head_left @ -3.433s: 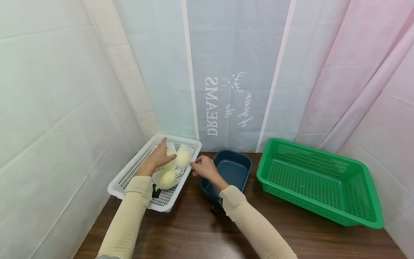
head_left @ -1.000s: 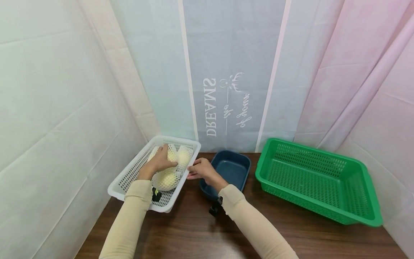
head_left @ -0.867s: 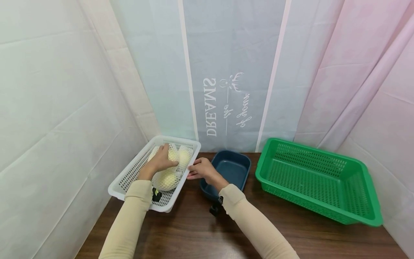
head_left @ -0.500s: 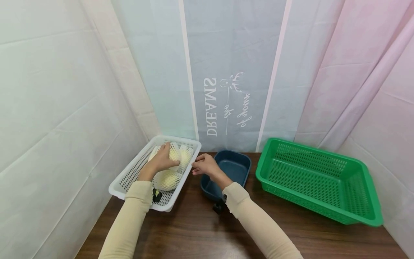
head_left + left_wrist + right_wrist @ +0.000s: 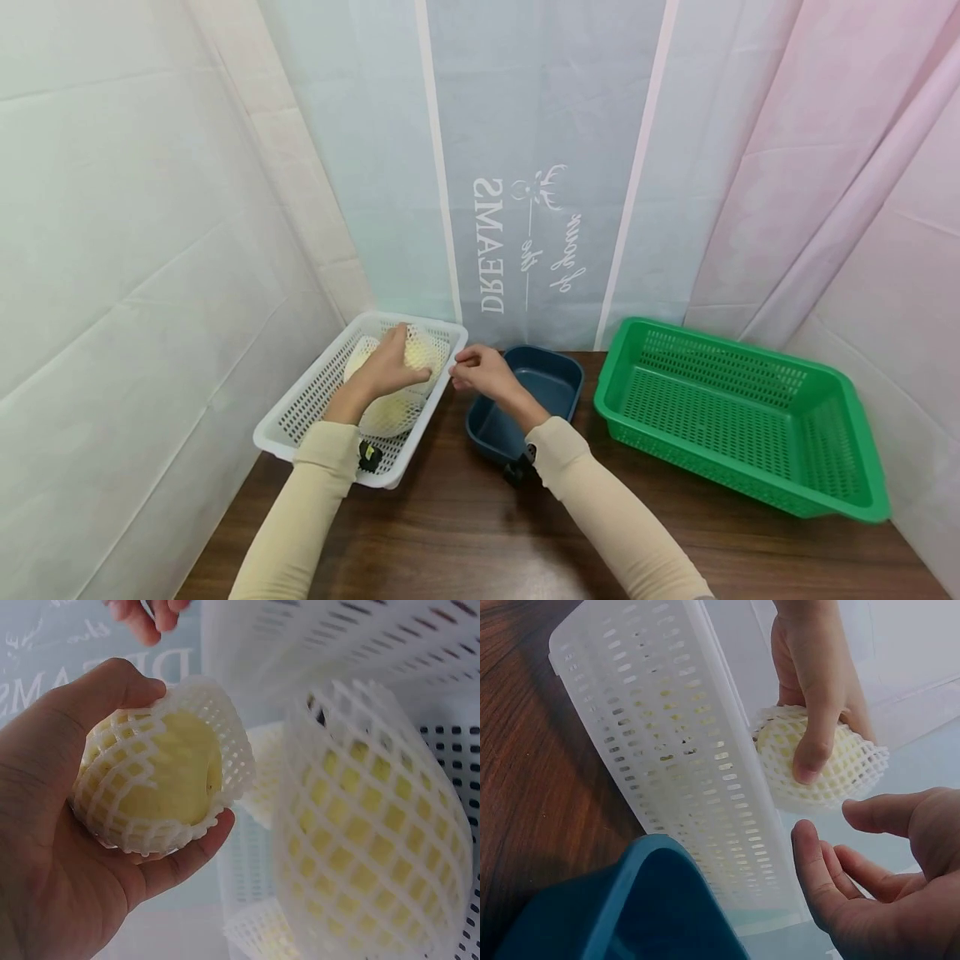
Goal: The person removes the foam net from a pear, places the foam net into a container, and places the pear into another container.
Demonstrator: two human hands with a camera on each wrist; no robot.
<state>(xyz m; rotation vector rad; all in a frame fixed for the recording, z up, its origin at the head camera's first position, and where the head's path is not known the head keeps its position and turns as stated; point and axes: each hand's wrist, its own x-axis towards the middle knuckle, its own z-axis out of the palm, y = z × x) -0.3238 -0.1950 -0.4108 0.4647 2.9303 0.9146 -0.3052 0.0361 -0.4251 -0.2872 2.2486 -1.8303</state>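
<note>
My left hand (image 5: 384, 371) holds a yellow fruit (image 5: 172, 769) wrapped in a white foam net, thumb on one side and fingers curled round the other. In the head view this fruit is over the far right part of a white slotted basket (image 5: 264, 436). Below it lie other netted yellow fruits (image 5: 375, 825), partly hidden by the hand. My right hand (image 5: 900, 877) is just off the basket's right rim, facing the held fruit. Its thumb and fingers are loosely bent and apart, with nothing between them.
A dark blue basin (image 5: 551, 383) stands right of the white basket, partly under my right forearm. Farther right is a large green slotted basket (image 5: 720, 425) on the brown wooden table (image 5: 442, 542). Printed curtains (image 5: 525, 100) hang close behind.
My left hand, among the fruits earlier, has lifted one up and rightward toward the rim. My right hand, earlier at the basket's right rim, has risen slightly away from it.
</note>
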